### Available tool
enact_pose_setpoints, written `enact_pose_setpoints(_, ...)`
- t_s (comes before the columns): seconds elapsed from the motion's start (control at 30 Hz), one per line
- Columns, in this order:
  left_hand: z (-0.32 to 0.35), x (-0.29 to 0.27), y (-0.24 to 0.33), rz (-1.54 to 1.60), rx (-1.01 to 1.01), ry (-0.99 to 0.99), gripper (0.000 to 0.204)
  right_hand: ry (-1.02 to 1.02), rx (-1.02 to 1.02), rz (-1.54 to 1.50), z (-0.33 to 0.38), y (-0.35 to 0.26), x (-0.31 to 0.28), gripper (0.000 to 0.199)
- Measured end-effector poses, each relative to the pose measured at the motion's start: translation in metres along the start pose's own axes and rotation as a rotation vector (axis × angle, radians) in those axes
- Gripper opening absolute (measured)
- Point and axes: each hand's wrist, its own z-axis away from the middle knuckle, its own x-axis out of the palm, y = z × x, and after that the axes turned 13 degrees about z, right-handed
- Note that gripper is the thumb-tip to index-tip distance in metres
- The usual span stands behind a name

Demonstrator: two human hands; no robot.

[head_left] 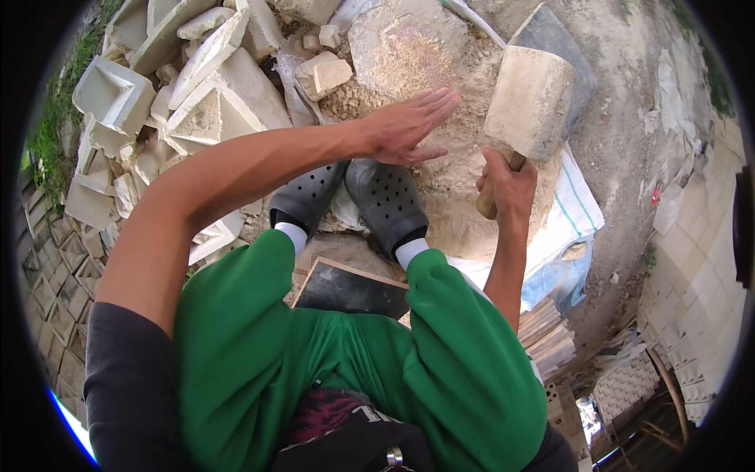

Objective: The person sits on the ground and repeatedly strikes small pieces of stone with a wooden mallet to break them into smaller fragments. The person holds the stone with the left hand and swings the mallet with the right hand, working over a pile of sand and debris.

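Note:
My right hand [510, 182] grips the short wooden handle of a big pale mallet [528, 101], whose block-shaped head is raised above the ground. My left hand [407, 126] stretches forward, fingers flat and together, palm down over a heap of sandy stone dust [409, 67]. It holds nothing. The dust lies on a rounded stone slab [377, 35] in front of my feet. My feet wear grey perforated clogs [385, 200] with white socks, and my knees are in green trousers.
A pile of cut pale stone pieces [197, 94] lies at the left. A white woven sack [574, 204] spreads under the dust at the right. A dark board [350, 287] sits under my legs. Stacked carved stone tiles [63, 267] line the left edge; pale blocks [700, 275] stand right.

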Motion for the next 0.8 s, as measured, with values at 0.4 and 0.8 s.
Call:
enact_pose_setpoints(0.4,-0.01,0.01,0.002,-0.006,-0.038,-0.057,0.087,-0.079,0.011,-0.053,0.007,0.002,0.02,0.03)
enact_pose_setpoints(0.8,-0.049,0.024,0.014,-0.093,-0.188,-0.199,0.088,-0.07,0.055,-0.12,0.007,0.022,0.014,0.031)
